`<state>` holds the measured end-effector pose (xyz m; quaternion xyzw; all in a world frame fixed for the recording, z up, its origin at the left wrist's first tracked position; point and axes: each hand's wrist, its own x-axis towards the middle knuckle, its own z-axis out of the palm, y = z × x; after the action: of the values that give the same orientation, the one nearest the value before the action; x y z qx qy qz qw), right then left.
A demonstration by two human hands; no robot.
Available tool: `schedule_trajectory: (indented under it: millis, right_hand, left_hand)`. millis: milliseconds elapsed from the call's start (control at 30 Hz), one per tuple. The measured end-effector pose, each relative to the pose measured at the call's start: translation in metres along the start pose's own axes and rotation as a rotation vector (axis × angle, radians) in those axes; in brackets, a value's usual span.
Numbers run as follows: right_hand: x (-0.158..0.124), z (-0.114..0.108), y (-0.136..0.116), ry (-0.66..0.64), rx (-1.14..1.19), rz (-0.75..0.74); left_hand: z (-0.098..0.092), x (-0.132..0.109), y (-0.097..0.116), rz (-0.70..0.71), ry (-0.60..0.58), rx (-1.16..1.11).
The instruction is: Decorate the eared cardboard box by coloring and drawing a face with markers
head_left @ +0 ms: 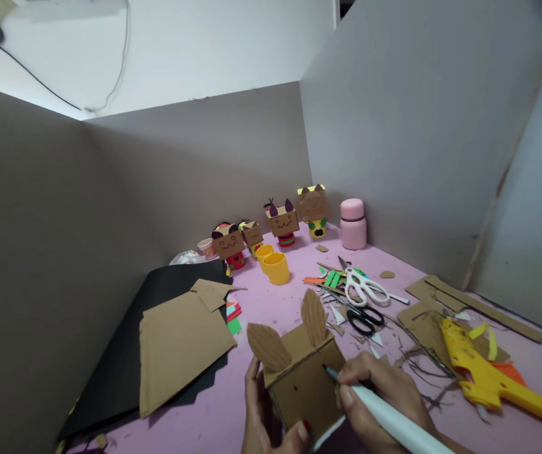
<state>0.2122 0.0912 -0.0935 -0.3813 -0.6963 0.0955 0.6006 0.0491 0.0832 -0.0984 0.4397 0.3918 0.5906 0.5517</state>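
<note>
My left hand point(262, 413) grips a small cardboard box point(306, 403) from its left side, thumb across the front near the bottom. Two leaf-shaped cardboard ears point(315, 317) stand up from the top of the box. One dark dot shows on the front face. Closed around a white marker point(384, 413), my right hand point(379, 397) holds the dark tip against the upper right of that face. The lower edge of the box is partly hidden by my hands.
Cardboard sheets point(181, 347) lie on black paper point(157, 290) at left. White scissors point(365, 287), black scissors point(365, 320) and paper scraps lie at right, near a yellow glue gun point(479, 372). Yellow paper rings point(276, 269), cardboard figures point(284, 222) and a pink bottle point(353, 226) stand behind.
</note>
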Motion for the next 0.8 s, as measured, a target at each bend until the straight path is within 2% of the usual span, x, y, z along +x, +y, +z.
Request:
schedule_trajectory:
  millis: [267,533,800]
  right_hand:
    - [-0.0034,0.0037,0.0016,0.014,0.098,0.04]
    - [-0.0071,0.0087,-0.0001,0.109,0.096,0.113]
    - [-0.003,0.0026,0.0016,0.014,0.074,0.061]
  left_hand:
    - [-0.0001,0.0006,0.0003,0.008,-0.003,0.006]
    - [-0.0018,0.0007,-0.0028,0.015,-0.003,-0.001]
    - [-0.0002,0.0005,-0.0018,0.018,0.005,-0.003]
